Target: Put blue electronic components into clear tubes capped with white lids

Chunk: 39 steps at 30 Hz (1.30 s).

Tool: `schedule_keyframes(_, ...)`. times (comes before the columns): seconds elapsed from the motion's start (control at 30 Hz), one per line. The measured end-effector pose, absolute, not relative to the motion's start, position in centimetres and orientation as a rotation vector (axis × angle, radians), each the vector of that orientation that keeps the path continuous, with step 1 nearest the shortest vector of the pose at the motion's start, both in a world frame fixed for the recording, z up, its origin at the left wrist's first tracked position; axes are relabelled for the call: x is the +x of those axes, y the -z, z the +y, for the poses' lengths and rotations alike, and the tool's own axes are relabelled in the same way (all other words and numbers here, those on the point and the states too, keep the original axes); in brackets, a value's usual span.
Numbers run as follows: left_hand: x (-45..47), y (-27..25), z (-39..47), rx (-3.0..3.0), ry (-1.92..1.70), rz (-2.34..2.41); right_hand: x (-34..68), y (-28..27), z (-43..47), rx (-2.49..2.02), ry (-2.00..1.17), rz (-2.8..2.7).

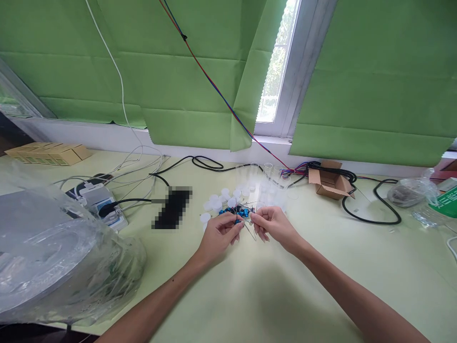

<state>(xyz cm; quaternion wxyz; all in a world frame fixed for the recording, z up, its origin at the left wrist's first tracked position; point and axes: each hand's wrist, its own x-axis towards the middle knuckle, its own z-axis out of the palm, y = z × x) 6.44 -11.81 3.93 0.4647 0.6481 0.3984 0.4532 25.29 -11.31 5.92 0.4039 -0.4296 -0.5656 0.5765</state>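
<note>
Both hands meet over the middle of the table, close above a small heap of blue and black parts with thin wire leads [244,212]. Finger and thumb of my left hand [222,233] pinch a small blue part with thin wire leads [238,221]. My right hand [273,223] is closed in a pinch just beside it; whatever sits between its fingertips is too small to make out. Around the heap lie several round white plastic caps [216,205]. Clear plastic tubes [267,176] stand behind my right hand.
A small open cardboard box [330,183] sits at the back right among black cables [378,221]. On the left are a power strip [107,205], a pixelated dark patch [173,207] and a big plastic-wrapped object [64,257]. Yellowish boxes [48,153] lie at the back left.
</note>
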Motion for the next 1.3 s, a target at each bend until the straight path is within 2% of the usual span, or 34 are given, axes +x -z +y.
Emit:
schedule_keyframes(0.3,6.5,-3.4,-11.9,1.78,-1.158,1.02,25.6,-5.6,-11.1,-1.121,-1.764,-1.128)
schedule_keyframes(0.57,6.6,-3.9,-11.8,1.616,-1.115,1.021,25.2,-5.1,-11.1,-1.117,-1.654,-1.268)
schedule_keyframes(0.7,6.3,-4.2,-11.6,1.493,-1.047,0.989,24.8,-4.7,-11.5,-1.154,-1.305,-1.532)
schedule_keyframes(0.87,5.7,-4.2,-11.1,1.352,-0.984,0.977,25.4,-3.9,-11.8,-1.086,-0.437,-2.059)
schedule_keyframes(0.97,5.5,-4.0,-10.9,1.339,-0.942,0.957,26.1,-3.1,-11.6,-0.949,-0.046,-2.278)
schedule_keyframes(1.1,5.6,-3.9,-10.8,1.342,-0.901,0.949,26.8,-2.3,-11.2,-0.862,0.185,-2.303)
schedule_keyframes(1.3,5.9,-3.6,-10.9,1.352,-0.864,0.991,26.5,-1.1,-11.0,-0.838,0.295,-2.228)
